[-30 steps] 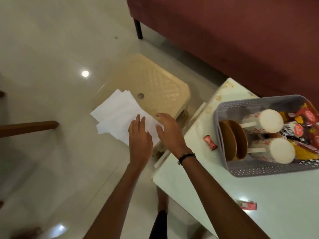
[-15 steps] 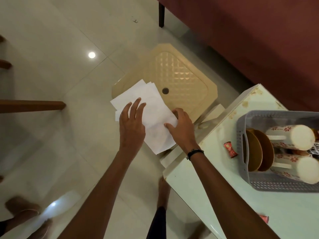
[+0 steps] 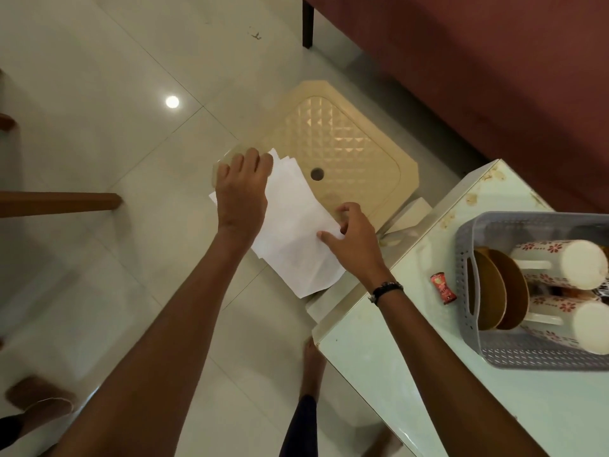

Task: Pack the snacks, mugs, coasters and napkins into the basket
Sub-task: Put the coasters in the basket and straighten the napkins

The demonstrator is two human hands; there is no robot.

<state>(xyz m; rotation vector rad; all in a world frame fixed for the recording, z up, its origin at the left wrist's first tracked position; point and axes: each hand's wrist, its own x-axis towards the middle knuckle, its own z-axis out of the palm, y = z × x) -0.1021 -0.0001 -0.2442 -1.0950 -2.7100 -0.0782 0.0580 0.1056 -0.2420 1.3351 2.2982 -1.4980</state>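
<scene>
A loose stack of white napkins point(image 3: 290, 232) lies on a beige plastic stool point(image 3: 356, 143) beside the table. My left hand point(image 3: 242, 192) covers the stack's far left end, its fingers curled over the edge. At the near right edge, my right hand point(image 3: 354, 239) pinches the napkins, thumb on top. On the table stands the grey basket point(image 3: 464, 285), holding two flowered white mugs point(image 3: 566, 262) lying on their sides and brown coasters point(image 3: 497, 288) standing on edge. A small red snack packet point(image 3: 443, 288) lies on the table left of the basket.
The pale green table point(image 3: 461, 407) fills the lower right. Behind it and the stool is a maroon sofa point(image 3: 478, 77). A wooden chair rail point(image 3: 59, 202) juts in at the left. Feet stand on the tiled floor point(image 3: 99, 94) below.
My left hand slid to the far end of the napkins and curled over it. My right hand took the near edge in a pinch. The view shifted left.
</scene>
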